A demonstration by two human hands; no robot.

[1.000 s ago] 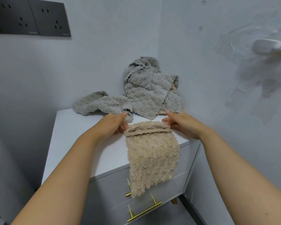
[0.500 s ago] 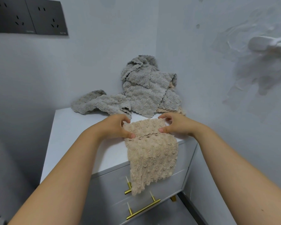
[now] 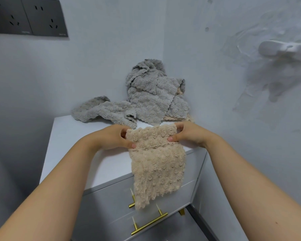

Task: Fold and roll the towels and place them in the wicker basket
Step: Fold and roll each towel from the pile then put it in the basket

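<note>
Two hands [image 3: 114,136] [image 3: 190,135], one beige towel [image 3: 157,165].

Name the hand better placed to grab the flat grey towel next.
Probably left. The left hand grips the beige towel right beside the flat grey towel; the right hand grips its opposite edge, farther away, nearer the grey pile.

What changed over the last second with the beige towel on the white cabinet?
The left hand and right hand went from touching the far edge of the fluffy beige towel to pinching its sides, turning that end over towards the person. Its lower end still hangs over the drawer front; the heap of grey towels on the white cabinet has not moved.
</note>
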